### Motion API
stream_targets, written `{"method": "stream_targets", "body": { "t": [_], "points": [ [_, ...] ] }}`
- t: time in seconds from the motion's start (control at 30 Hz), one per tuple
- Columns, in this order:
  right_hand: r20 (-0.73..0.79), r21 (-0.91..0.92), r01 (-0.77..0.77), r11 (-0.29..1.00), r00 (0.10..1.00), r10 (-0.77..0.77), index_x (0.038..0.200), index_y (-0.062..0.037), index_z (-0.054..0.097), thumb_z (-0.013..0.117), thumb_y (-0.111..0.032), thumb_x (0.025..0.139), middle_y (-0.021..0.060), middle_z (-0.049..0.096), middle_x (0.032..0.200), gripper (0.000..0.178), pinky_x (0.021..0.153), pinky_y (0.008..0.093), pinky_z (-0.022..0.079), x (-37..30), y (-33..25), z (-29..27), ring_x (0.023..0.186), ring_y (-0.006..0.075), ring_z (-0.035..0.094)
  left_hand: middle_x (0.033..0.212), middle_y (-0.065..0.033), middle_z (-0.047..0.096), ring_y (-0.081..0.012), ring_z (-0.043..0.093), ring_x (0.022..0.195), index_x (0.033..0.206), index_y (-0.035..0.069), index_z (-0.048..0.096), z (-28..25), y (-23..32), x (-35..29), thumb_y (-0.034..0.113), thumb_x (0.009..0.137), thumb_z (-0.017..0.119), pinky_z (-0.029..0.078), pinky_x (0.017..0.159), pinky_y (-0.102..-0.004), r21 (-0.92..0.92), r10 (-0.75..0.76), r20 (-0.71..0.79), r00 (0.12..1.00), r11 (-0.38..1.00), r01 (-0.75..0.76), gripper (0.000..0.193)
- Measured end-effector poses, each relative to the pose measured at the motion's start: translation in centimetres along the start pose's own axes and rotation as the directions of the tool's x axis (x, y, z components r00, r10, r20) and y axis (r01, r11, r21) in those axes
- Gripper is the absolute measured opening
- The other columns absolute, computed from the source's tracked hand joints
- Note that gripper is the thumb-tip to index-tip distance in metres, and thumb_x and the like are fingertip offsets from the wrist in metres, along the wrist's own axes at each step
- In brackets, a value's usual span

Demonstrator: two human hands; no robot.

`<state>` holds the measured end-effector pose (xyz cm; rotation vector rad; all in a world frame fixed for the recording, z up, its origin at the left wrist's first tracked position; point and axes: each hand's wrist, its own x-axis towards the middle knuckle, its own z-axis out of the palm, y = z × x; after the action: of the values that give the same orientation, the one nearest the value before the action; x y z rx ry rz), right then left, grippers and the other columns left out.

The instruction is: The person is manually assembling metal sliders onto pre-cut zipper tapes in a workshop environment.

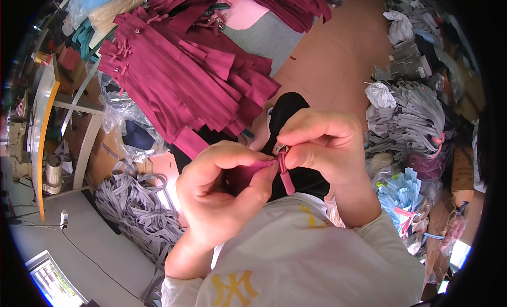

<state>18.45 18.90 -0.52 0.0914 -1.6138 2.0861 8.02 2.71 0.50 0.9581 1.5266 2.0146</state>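
Note:
In front of my lap, my left hand [224, 188] is closed, pinching a maroon fabric strap [259, 166] between thumb and forefinger. My right hand [325, 148] faces it, its thumb and forefinger closed around a small metal clasp [282, 148] at the strap's end. Below the clasp hangs a short maroon fabric tab [287, 181]. The fingertips of both hands nearly meet, and they partly hide the join. Beyond my hands lies a large bundle of flat maroon fabric strips [182, 80], with small knots and metal pieces along its left edge.
Tangled grey strips [140, 212] lie at the left, near a white-framed table with an orange edge [50, 127]. To the right are a tied grey bundle [412, 119], a light blue bundle [398, 196] and plastic bags [380, 95]. Brown floor [332, 58] shows beyond my knees.

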Motion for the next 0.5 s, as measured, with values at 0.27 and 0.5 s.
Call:
{"method": "stream_targets", "body": {
  "t": [0.27,0.5],
  "points": [
    [0.018,-0.041,0.017,0.999,1.0,-0.017,0.106,0.0074,0.068,0.071,0.012,0.081,0.0148,0.068,0.097,0.025,0.077,0.0268,0.059,0.0,0.0,0.2,0.087,0.0199,0.071,0.093,-0.0079,0.067,-0.0075,0.063,0.08,0.103,-0.004,0.061,-0.1,0.0,-0.4,-0.014,0.078,0.071,0.05,0.067,-0.0197,-0.125,-0.097,-0.025,0.995,0.988,0.093,0.029],
    [-0.04,-0.197,0.031,0.98,0.998,-0.04,0.107,0.0068,0.067,0.069,0.012,0.083,0.0127,0.066,0.1,0.024,0.075,0.0248,0.058,0.1,-0.2,1.0,0.086,0.0182,0.071,0.097,-0.0099,0.067,-0.0121,0.066,0.087,0.109,-0.006,0.06,-0.7,-0.3,-0.4,-0.014,0.085,0.066,0.053,0.075,-0.0226,-0.322,-0.271,0.044,0.962,0.907,0.27,0.026]
  ]
}}
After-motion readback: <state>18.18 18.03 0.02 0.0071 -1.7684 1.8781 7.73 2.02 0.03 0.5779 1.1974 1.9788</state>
